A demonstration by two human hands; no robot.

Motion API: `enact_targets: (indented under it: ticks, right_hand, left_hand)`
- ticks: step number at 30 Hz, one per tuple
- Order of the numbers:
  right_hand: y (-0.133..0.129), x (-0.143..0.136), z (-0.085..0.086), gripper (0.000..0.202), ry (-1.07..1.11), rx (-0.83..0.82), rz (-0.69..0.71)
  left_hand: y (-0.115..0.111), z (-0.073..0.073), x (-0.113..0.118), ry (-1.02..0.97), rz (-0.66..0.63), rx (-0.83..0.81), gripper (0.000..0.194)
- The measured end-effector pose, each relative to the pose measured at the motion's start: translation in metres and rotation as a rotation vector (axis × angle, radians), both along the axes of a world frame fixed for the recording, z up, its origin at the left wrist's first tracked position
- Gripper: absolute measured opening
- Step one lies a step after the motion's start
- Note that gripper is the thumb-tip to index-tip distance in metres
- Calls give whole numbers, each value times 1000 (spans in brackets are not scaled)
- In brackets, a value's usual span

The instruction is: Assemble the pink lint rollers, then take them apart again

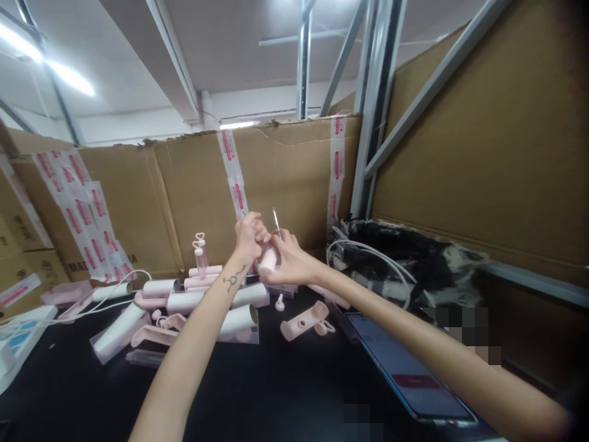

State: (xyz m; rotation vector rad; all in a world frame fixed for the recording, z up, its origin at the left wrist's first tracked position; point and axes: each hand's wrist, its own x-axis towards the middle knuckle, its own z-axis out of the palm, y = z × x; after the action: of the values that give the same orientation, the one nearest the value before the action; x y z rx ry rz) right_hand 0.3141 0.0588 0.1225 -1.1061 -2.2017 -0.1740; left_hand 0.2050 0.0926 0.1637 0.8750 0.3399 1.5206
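My left hand (250, 238) is closed, its fingertips against the upper end of a pale pink cylinder (267, 263). What else those fingers grip is hidden. My right hand (294, 263) wraps the same cylinder from the right. A thin, pointed metal tool (277, 222) sticks up from behind the right fingers; its kind is unclear. Below the hands lie a small pink knob-like piece (280, 302) and a pink curved holder (304, 321) with a hole in its middle. A pink heart-shaped loop piece (324, 327) rests beside that holder.
White lint-roller-like rolls (120, 331) and pink parts crowd the black table (257, 393) at left. A clear pink tube (201, 261) with a heart loop stands behind them. A phone or tablet (409, 368) lies under my right forearm. Cardboard (285, 178) walls the back.
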Motion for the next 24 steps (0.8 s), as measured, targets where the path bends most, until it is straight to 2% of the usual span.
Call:
enact_targets:
  ticks: [2,5,9,12,14,16,18,19,20,22,24]
  right_hand:
    - [1,2,4,63,-32,-98,43]
    - [4,1,5,64,-41,-54,55]
    - [7,-8,-7,68,9,154,-59]
    - [5,-10,-15,76,9,219,-164]
    - [1,-5,-15,81,-10,206,-96]
    - [-3,6,-12,79,5,137,64]
    - [-6,22,-11,59,93,56,160]
    - [-7,31,-13,46,135,17,156]
    - [-8,40,-17,39,154,-30,134]
    - [-6,56,-31,38,82,-168,127]
    - [0,67,-51,44,-47,-351,219]
  left_hand:
    - [1,-2,-9,27,-52,-19,37]
    - [4,-1,-14,32,-59,-16,38]
    - [3,-1,-2,-43,89,26,35]
    - [-3,-6,9,-66,215,80,33]
    - [-8,-8,7,-51,267,129,33]
    - [-12,-7,-5,-35,263,145,34]
    - [-15,-5,-25,-39,214,125,37]
    - [-17,-4,-36,-59,203,123,38]
    - [-20,-5,-47,-74,193,125,39]
    - [-26,-11,-63,-90,194,129,42]
    - [-32,-20,-72,-80,164,131,44]
